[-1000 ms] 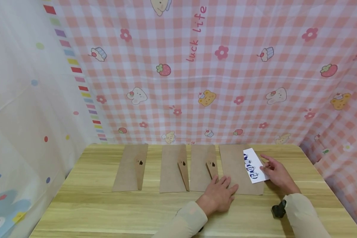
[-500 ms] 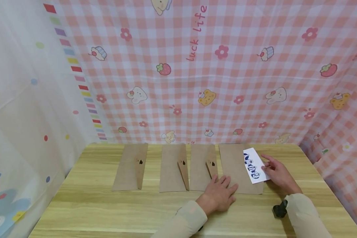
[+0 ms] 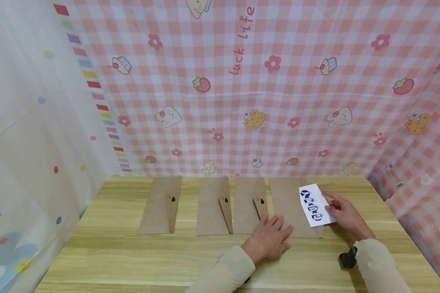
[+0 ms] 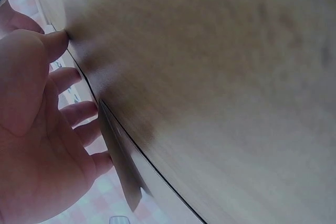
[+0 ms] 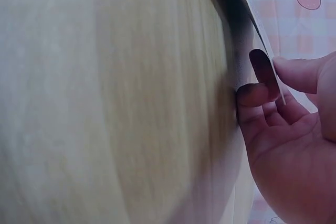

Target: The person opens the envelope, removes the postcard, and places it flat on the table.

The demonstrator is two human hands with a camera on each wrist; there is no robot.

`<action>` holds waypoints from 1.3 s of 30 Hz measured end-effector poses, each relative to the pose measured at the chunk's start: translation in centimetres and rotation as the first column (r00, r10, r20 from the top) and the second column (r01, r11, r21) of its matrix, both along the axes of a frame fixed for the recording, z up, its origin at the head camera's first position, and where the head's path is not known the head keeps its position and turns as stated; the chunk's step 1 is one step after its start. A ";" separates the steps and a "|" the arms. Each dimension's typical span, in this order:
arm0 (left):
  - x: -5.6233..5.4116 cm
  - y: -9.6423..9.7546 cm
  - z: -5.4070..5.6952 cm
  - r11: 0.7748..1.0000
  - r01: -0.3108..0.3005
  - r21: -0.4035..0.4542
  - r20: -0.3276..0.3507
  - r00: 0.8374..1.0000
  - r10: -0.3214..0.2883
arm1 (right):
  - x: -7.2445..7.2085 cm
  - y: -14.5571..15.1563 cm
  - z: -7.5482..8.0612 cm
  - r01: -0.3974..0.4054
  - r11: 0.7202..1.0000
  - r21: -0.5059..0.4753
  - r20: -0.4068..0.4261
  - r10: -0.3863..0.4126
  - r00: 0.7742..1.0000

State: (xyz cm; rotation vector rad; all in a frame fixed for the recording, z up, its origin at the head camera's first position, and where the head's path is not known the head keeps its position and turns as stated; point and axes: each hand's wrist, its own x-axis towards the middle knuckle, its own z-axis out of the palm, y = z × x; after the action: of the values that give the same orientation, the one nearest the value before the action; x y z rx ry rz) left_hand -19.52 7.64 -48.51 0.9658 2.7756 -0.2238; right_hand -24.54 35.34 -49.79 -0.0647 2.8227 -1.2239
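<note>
A white card (image 3: 313,205) with dark blue printed lettering shows along the right side of a brown kraft envelope (image 3: 287,203). My right hand (image 3: 346,215) pinches the card's right edge between thumb and fingers. In the right wrist view, the thin sheet (image 5: 268,51) appears edge-on between thumb and index finger. My left hand (image 3: 269,238) rests on the lower left part of that envelope with its fingers spread. The left wrist view shows the palm and fingertips of the left hand (image 4: 47,103) down at the surface. The rest of the card is hidden in the envelope.
Three more kraft envelopes, a left one (image 3: 157,207), a middle one (image 3: 212,207) and another (image 3: 246,207) next to my left hand, lie in a row on the wooden table (image 3: 150,260). Each has a raised right flap with a dark mark. A checked curtain (image 3: 220,101) hangs behind.
My right hand has moved slightly right with the card, and more of its blue lettering shows. The left hand has stayed in place on the envelope.
</note>
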 end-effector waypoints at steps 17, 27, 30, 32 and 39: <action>0.1 -0.1 -0.2 1.000 -0.008 0.008 0.015 1.000 0.008 | 0.6 -0.3 0.2 -0.002 1.000 -0.016 0.008 0.002 1.000; -0.1 -0.1 -0.2 1.000 0.004 -0.014 -0.005 1.000 -0.004 | 0.2 -0.7 0.1 0.038 0.999 -0.009 0.008 -0.038 0.999; -0.3 -0.1 -0.2 1.000 0.007 -0.015 -0.012 1.000 -0.007 | 0.1 -0.7 0.1 0.050 0.999 -0.014 0.007 -0.050 0.999; -0.3 0.0 -0.2 1.000 0.009 -0.010 -0.013 1.000 -0.009 | 0.0 -0.8 0.1 0.058 0.998 -0.017 0.011 -0.058 0.998; -0.1 -0.1 0.0 1.000 0.025 -0.011 -0.016 1.000 -0.025 | 0.0 -0.7 0.0 0.058 0.998 -0.006 0.006 -0.058 0.998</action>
State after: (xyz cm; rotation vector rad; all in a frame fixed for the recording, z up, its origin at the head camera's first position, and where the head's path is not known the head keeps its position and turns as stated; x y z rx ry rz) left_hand -19.59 7.57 -48.54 1.0006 2.7748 -0.2513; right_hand -24.53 34.64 -49.75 0.0204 2.8348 -1.2426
